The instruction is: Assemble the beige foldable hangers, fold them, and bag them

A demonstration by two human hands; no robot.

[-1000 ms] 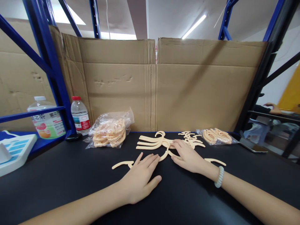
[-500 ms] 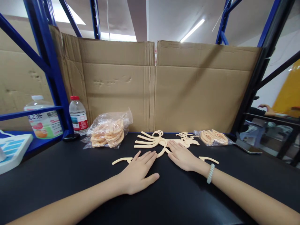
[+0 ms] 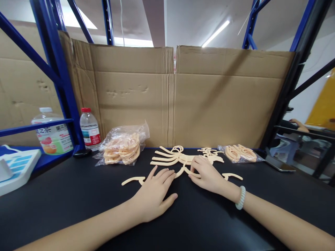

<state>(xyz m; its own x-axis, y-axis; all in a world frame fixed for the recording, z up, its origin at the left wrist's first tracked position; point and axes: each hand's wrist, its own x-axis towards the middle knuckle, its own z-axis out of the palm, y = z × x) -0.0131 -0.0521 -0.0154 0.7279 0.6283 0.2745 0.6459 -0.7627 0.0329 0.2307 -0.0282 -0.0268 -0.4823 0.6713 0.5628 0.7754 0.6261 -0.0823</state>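
A cream clothes hanger (image 3: 180, 172) lies on the black tabletop, its curved arms spreading out under both hands. My left hand (image 3: 154, 195) rests flat over its left side, fingers stretched out and thumb apart, with the hanger's left end (image 3: 131, 180) poking out beyond. My right hand (image 3: 206, 174) has its fingers bent down around the right arm, thumb and fingertips close together; the right end (image 3: 234, 176) shows past the wrist. Behind the hands lie several loose cream curved arms (image 3: 163, 159), rings (image 3: 178, 149) and small hook-like pieces (image 3: 208, 151).
A clear bag of cream parts (image 3: 123, 148) stands back left, a smaller bag (image 3: 240, 153) back right near a phone (image 3: 281, 164). Bottles (image 3: 90, 130) and a white-and-blue tray (image 3: 19, 169) are at left. Cardboard (image 3: 225, 101) walls the back. Another person's hand (image 3: 299, 124) shows far right.
My right hand has gone from lying flat to having curled fingers around the hanger's right arm. My left hand stays flat, nearly unmoved. The hanger's ends have shifted slightly left.
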